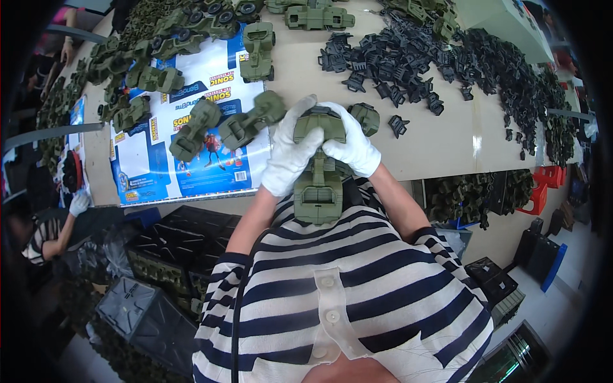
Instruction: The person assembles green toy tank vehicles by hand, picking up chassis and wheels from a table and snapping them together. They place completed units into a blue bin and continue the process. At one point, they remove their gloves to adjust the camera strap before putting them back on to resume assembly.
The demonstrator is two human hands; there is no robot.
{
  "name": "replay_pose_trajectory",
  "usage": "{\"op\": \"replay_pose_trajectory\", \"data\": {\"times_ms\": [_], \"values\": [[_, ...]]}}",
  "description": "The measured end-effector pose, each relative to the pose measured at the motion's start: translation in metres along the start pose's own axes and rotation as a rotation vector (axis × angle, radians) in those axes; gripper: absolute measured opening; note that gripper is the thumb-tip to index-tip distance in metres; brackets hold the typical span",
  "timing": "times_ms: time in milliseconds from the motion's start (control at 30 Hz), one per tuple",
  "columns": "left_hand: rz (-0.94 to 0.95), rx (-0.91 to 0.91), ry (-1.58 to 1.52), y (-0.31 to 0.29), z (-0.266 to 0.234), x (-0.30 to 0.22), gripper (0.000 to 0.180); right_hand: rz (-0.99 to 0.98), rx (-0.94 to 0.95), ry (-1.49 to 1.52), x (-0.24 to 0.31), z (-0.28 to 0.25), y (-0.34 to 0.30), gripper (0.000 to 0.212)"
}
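Observation:
Both of my hands wear white gloves and grip an olive-green toy vehicle (318,196) at the table's near edge. My left hand (288,153) wraps its far end from the left, thumb on top. My right hand (355,145) closes round the same end from the right, its thumb also pressed on top. A dark piece (319,110) shows at that far end, between my fingers. The vehicle's near end points toward my striped shirt. Just left of my left hand lies another green toy vehicle (246,124). A green part (365,117) sits beside my right hand.
Small black plastic parts (399,60) are heaped at the far right. Several green vehicles lie on printed blue-and-white sheets (211,175) at left. A light box (511,29) stands at the far right. Dark crates (137,309) are below at left. Another person's gloved hand (79,204) appears at far left.

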State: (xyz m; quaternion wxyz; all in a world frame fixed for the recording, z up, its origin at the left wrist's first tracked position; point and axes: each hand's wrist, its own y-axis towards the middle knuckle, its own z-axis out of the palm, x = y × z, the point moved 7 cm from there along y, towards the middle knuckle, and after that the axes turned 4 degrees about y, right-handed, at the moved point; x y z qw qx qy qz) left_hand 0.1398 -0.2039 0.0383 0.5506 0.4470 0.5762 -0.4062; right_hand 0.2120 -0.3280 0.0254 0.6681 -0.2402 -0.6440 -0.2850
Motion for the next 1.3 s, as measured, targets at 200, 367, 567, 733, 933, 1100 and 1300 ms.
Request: {"op": "replay_pose_trajectory", "data": {"times_ms": [200, 367, 567, 733, 933, 1100, 1300], "values": [[0.155, -0.134, -0.014, 0.003, -0.007, 0.011, 0.06, -0.173, -0.139, -0.229, 0.02, 0.013, -0.007, 0.055], [0.171, -0.254, 0.134, 0.003, -0.009, -0.005, 0.022, -0.221, -0.238, -0.242, 0.026, 0.016, -0.006, 0.044], [0.061, -0.233, 0.037, 0.01, -0.01, 0.015, 0.025, -0.16, -0.342, -0.294, 0.018, 0.014, -0.005, 0.031], [-0.094, -0.343, 0.25, 0.034, -0.039, 0.051, 0.03, -0.029, -0.524, -0.543, -0.021, -0.019, -0.003, 0.034], [-0.01, 0.169, 1.641, 0.045, -0.075, 0.098, 0.084, -0.158, -0.586, -0.844, -0.037, -0.032, -0.001, 0.045], [-0.467, 0.306, 1.552, 0.037, -0.085, 0.066, 0.099, -0.328, -0.455, -1.047, -0.043, -0.018, -0.006, 0.045], [-0.666, 0.263, 1.326, 0.04, -0.098, 0.059, 0.118, -0.277, -0.805, -1.019, 0.013, -0.092, -0.038, 0.027]]}}
